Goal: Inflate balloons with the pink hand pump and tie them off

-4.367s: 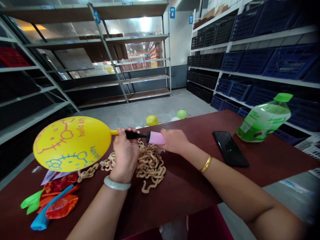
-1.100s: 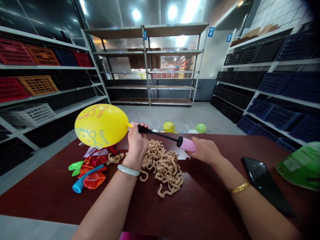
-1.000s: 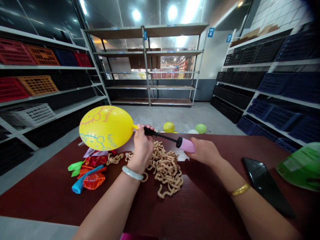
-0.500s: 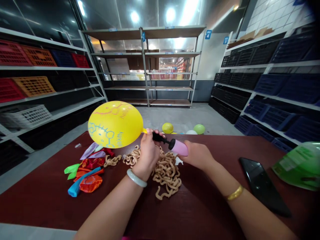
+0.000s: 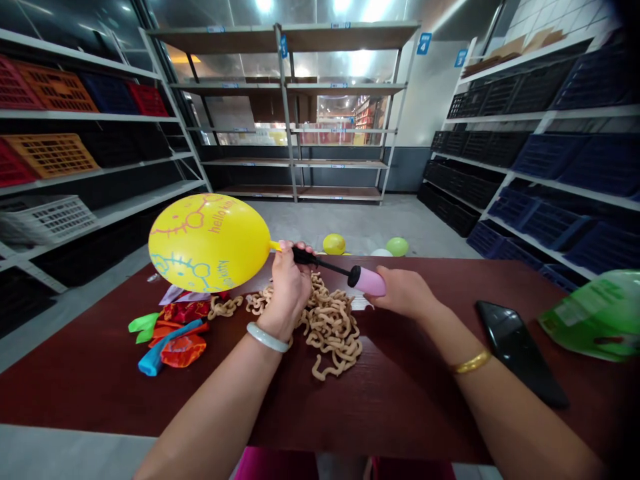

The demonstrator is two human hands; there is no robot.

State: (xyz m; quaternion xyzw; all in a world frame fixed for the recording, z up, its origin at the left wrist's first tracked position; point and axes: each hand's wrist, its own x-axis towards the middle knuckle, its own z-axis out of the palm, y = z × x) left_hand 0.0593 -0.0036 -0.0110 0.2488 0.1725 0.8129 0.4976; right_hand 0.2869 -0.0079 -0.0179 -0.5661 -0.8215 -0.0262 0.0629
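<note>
A yellow balloon [image 5: 210, 243], blown up large and printed with pink and blue drawings and lettering, points left from my left hand [image 5: 291, 277]. The fingers of that hand pinch the balloon's neck over the black end of a hand pump. My right hand [image 5: 403, 292] is wrapped round the pink barrel of the balloon pump [image 5: 369, 281]. A thin black rod shows between the barrel and the black end. Beneath my hands lies a pile of tan, curly, worm-like pieces [image 5: 333, 327]. Flat balloons in red, orange and green, plus a blue one [image 5: 167, 347], lie to the left.
The dark red table [image 5: 400, 393] carries a black phone [image 5: 517, 350] and a green glossy bag [image 5: 593, 317] on the right. Beyond its far edge are a yellow balloon [image 5: 334, 244] and a green balloon [image 5: 397, 247]. Shelves with crates line both sides.
The pump's barrel has drawn away from its black end, so more rod shows. The yellow balloon has shifted left, turned a little and looks slightly bigger. The view has tilted down.
</note>
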